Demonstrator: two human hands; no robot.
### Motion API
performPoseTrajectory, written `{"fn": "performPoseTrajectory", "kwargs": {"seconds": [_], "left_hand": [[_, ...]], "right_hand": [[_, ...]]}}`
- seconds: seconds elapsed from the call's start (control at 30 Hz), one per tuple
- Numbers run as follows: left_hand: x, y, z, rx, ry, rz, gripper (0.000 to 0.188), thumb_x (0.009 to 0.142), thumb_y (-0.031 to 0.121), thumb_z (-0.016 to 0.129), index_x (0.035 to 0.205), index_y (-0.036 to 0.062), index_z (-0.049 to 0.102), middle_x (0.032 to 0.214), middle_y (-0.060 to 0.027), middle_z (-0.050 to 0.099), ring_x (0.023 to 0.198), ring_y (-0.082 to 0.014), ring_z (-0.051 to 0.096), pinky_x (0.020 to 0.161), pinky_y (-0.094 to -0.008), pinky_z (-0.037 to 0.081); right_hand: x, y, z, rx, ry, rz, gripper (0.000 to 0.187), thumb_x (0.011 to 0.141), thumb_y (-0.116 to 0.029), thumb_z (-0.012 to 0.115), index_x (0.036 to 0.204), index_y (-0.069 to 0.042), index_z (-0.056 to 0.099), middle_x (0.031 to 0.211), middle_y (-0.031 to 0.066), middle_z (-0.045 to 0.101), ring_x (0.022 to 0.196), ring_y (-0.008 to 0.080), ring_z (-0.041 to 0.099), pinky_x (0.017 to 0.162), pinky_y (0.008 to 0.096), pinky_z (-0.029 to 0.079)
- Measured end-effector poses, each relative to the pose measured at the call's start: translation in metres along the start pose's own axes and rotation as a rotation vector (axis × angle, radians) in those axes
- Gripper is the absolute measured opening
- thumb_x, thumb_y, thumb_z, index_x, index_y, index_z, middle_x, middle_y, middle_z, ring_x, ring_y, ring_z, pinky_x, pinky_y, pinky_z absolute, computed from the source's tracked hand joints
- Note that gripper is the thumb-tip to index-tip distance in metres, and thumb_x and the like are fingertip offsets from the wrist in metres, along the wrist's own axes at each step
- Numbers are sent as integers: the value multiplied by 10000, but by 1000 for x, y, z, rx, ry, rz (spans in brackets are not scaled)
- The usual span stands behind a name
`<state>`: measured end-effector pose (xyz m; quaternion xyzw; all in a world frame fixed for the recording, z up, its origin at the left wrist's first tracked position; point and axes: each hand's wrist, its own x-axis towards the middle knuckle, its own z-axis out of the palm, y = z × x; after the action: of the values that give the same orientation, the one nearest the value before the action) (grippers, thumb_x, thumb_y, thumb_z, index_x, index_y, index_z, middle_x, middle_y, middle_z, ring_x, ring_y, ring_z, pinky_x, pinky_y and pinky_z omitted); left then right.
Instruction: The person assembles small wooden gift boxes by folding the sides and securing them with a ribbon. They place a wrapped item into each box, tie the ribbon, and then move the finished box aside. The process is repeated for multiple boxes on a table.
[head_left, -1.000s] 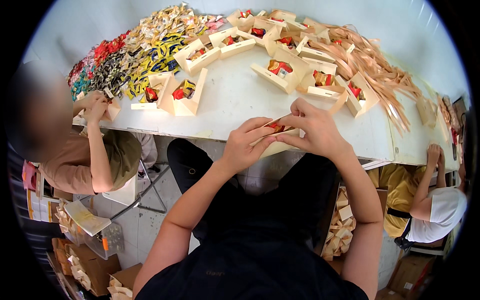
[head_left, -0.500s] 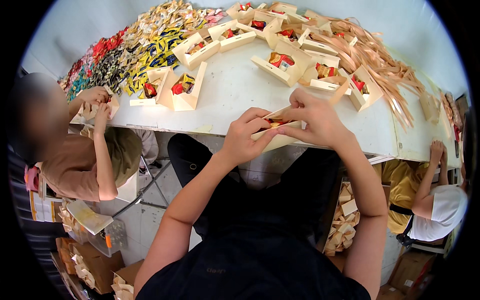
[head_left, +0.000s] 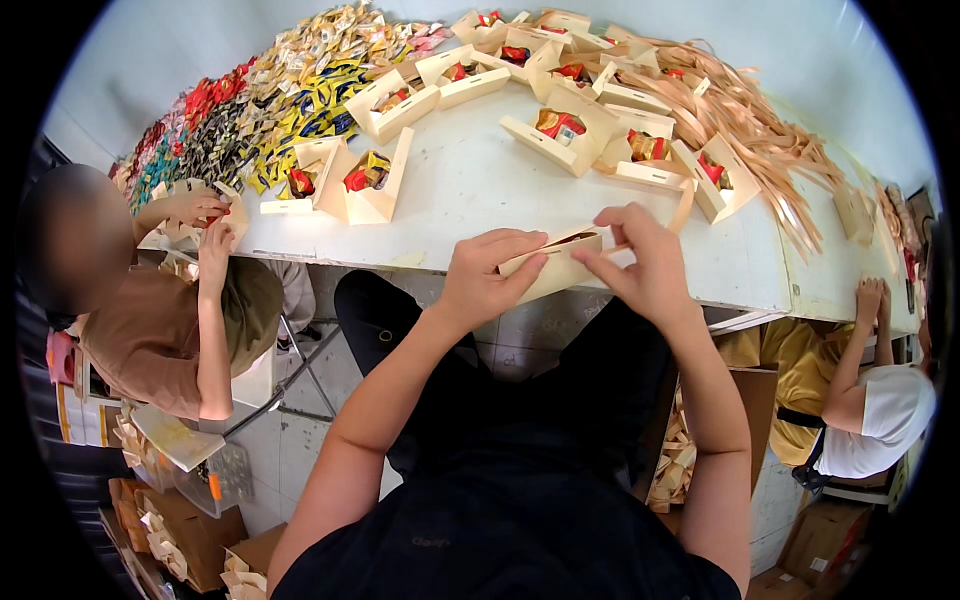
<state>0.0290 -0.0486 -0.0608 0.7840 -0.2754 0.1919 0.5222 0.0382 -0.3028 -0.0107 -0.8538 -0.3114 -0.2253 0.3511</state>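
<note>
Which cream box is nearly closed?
The box in the wearer's left hand, at the table's near edge: only a slit shows along its top. Those straight ahead stand open, packets showing.

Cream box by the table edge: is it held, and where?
The left hand holds the cream box by its left end, thumb on the near side. Whether the right hand touches the right end cannot be told.

Matt card and glossy wrappers [head_left: 330,105]

The held box [head_left: 553,278] looks like smooth, matt card, as do the open boxes [head_left: 475,86]; the wrappers seem thin, crinkled plastic film. Ribbons [head_left: 760,150] have a satiny sheen. The white desk [head_left: 450,180] is smooth, lightly scuffed; the dark shirt [head_left: 500,500], dull cloth; the carton [head_left: 205,525], matt brown cardboard.
</note>
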Motion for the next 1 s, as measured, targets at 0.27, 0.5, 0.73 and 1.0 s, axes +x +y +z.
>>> {"fn": "performPoseTrajectory", "kwargs": {"seconds": [0.27, 0.5, 0.73, 1.0], "left_hand": [[-1, -8, 2, -146, -19, 0, 273, 883, 0, 844, 1153, -9, 805, 1245, -189, 797, 1108, -275, 784, 963, -376, 615], [-4, -8, 12, -117, 26, -96, 278, 810, 36, 851, 1049, -37, 732, 1209, -193, 808, 1060, -254, 796, 941, -370, 628], [-9, -7, 18, -98, 52, -164, 217, 875, -4, 830, 1044, -42, 699, 1204, -211, 806, 1092, -237, 784, 973, -358, 614], [-19, -6, 25, -122, 136, -76, 218, 895, 41, 847, 1051, -53, 726, 1175, -227, 811, 1081, -293, 807, 935, -369, 631]], "right_hand": [[-1, -2, 16, 4, -79, -18, 431, 900, -253, 901, 1232, -51, 715, 903, 77, 653, 756, 249, 678, 665, 382, 553], [-34, -35, 2, 133, 162, 367, 244, 1109, -177, 645, 1254, 10, 585, 891, 149, 657, 739, 315, 645, 727, 408, 543], [-47, -45, 19, 744, 32, 727, 263, 1067, -210, 750, 945, 23, 765, 725, -43, 631, 640, 15, 482, 574, 227, 365], [-27, -26, 37, 936, -90, 778, 249, 1046, -197, 756, 938, 25, 791, 749, 1, 685, 696, 57, 581, 638, 238, 468]]}}
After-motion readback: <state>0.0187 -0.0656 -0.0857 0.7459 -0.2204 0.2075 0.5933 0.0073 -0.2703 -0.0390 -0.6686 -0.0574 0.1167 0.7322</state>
